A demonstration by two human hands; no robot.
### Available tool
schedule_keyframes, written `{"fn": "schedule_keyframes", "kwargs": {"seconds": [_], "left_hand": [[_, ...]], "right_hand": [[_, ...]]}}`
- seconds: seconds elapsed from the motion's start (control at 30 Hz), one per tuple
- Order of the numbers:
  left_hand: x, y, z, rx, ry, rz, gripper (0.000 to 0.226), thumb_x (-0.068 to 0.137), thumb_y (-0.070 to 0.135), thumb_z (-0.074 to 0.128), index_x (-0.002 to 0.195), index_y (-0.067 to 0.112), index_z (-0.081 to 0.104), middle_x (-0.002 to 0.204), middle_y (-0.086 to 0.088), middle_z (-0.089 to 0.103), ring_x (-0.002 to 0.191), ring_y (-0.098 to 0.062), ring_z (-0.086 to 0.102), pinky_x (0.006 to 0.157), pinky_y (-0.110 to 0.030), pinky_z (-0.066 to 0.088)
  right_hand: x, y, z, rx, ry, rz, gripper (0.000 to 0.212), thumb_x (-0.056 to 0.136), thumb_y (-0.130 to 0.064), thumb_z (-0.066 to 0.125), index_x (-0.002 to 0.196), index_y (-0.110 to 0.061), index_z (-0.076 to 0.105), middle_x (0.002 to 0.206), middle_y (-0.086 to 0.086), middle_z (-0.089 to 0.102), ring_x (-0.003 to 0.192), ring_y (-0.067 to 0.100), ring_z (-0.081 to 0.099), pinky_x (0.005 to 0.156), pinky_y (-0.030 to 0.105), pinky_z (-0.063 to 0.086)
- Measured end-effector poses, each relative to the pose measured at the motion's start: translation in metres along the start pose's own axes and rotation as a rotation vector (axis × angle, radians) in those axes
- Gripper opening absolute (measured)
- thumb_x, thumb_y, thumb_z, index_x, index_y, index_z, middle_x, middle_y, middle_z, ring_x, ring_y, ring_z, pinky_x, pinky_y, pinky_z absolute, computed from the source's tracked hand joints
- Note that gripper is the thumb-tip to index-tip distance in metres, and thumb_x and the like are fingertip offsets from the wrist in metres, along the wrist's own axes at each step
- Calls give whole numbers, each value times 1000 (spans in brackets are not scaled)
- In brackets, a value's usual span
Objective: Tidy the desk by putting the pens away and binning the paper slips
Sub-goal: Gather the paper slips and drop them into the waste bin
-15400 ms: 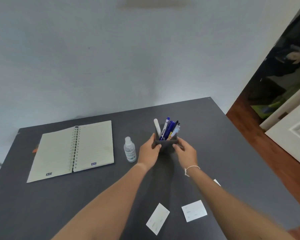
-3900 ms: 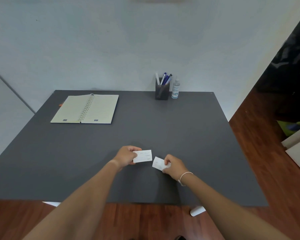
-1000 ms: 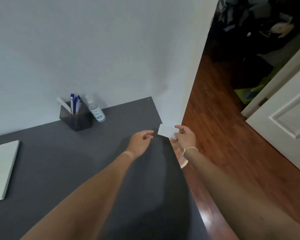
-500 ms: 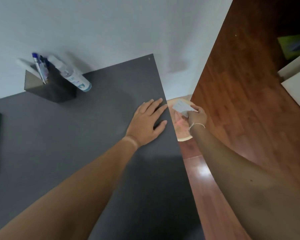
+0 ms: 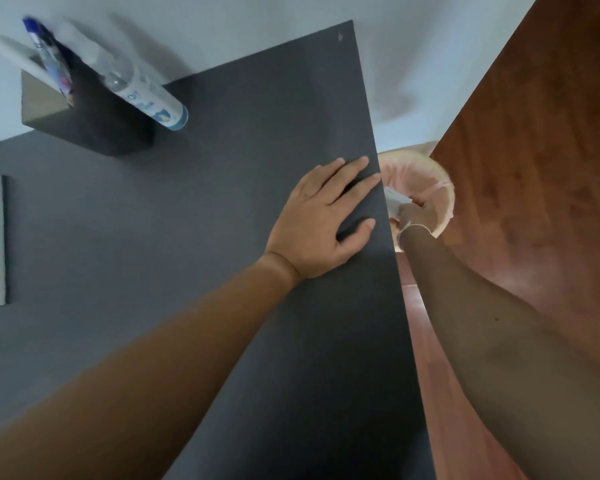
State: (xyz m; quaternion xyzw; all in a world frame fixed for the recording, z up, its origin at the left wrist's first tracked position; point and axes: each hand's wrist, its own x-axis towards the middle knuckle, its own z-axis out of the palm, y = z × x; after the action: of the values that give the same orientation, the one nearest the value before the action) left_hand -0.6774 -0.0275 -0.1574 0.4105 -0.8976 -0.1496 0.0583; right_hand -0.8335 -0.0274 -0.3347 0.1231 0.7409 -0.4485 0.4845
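Right hand grip pinches flimsy paper slips by an edge over the bin, left hand flat, released, on table.

The left hand lies flat, palm down and fingers spread, on the desk at its right edge. The right hand reaches down past that edge, below desk level, fingers pinched on a paper slip.
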Motion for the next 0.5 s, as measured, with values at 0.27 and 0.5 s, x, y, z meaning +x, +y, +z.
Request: {"fn": "schedule_keyframes", "kwargs": {"seconds": [0.27, 0.5], "left_hand": [[0, -1, 3, -4, 29, -1, 53, 86, 40, 48, 135, 19, 47, 145, -2, 46, 135, -23, 36, 114, -38, 27], [1, -1, 2, -12, 32, 0, 53, 86, 38, 49, 135, 19, 47, 144, -3, 47, 134, -23, 38, 114, -38, 28]], "right_hand": [[19, 5, 6, -88, 95, -53, 28, 84, 0, 47, 106, -12, 59, 97, 6, 57, 87, 24, 54, 76, 23, 43], [24, -4, 11, -40, 70, -11, 32, 85, -3, 56, 116, -9, 59, 110, 11, 65, 91, 25, 59, 80, 28, 51]]}}
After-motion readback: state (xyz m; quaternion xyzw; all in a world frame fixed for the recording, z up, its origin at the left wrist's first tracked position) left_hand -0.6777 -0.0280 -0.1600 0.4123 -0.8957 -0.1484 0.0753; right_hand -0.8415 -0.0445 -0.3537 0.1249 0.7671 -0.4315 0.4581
